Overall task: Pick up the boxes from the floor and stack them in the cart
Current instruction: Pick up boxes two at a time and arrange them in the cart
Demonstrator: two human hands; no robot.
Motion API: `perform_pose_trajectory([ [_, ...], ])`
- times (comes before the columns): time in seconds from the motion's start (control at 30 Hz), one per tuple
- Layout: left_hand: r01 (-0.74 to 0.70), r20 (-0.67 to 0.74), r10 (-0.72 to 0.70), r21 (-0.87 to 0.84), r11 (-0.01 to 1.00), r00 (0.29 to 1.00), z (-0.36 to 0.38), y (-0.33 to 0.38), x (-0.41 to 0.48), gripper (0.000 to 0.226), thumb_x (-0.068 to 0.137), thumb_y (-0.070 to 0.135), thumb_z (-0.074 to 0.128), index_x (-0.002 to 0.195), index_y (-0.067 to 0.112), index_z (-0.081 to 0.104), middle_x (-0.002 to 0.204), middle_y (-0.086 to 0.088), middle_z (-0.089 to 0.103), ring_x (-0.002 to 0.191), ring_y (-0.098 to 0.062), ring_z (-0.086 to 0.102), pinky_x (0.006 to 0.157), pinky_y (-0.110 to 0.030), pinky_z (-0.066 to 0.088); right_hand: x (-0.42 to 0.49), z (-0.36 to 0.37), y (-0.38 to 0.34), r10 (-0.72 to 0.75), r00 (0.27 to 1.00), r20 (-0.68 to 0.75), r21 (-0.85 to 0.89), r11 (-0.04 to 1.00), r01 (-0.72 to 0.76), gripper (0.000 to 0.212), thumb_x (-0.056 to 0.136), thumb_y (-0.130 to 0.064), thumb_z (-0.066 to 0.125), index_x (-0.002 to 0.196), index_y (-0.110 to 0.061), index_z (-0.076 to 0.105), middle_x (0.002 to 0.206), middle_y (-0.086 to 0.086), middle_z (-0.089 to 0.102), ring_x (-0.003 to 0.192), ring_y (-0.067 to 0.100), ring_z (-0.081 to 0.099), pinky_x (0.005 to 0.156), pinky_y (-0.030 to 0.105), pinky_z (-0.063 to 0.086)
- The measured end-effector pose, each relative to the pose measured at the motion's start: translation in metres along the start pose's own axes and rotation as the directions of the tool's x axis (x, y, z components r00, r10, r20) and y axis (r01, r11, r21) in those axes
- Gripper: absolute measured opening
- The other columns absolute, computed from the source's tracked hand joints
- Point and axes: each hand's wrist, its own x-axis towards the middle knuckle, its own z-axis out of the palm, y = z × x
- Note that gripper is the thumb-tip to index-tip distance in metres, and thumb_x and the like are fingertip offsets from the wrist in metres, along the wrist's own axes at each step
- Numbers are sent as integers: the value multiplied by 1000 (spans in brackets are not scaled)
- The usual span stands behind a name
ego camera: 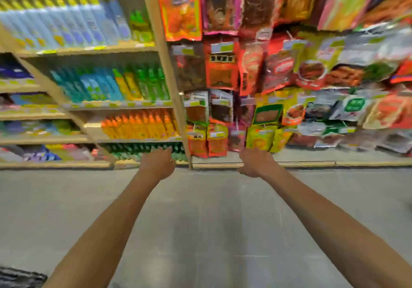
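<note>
1 snack rack [267,76], left hand [159,162], right hand [254,162]

floor [200,209]: plain grey, faint pale tile lines. shelf frame [171,87]: light tan. row 1 bottles [73,24]: pale blue, yellow caps, green ones at right end. row 2 bottles [89,85]: teal-blue, then yellow, then green. row 3 bottles [138,125]: orange. row 4 bottles [145,151]: dark green. hanging snack packs [223,69]: mostly red/orange, some yellow, green, pink, silver; print too blurred to read. shelf-edge labels [116,104]: yellow-green and white. corner object [17,276]: black, blurred.
</note>
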Motion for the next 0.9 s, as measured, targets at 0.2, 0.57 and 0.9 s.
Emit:
perform_pose_trajectory([
  [0.2,-395,-86,402,92,914,911,-41,193,61,25,92,32,44,106,15,55,105,-11,63,97,-33,62,78,-42,53,-79,31,176,391,911,128,139,903,-407,55,94,-48,52,140,-17,44,140,10,46,130,30,44,100,44,43],
  [0.57,-838,-31,851,163,521,524,-47,494,112,40,94,43,45,122,16,55,120,-9,62,111,-31,59,82,-39,52,-204,104,358,744,596,302,267,534,-802,58,93,-49,53,140,-16,44,138,11,47,125,31,47,101,41,43],
  [0.9,-964,201,957,210,165,208,-84,755,176,44,97,40,46,131,14,51,125,-14,59,117,-33,54,91,-42,49,-256,123,521,866,296,404,343,157,-926,55,90,-50,57,136,-22,49,141,8,48,125,29,50,98,38,45],
])
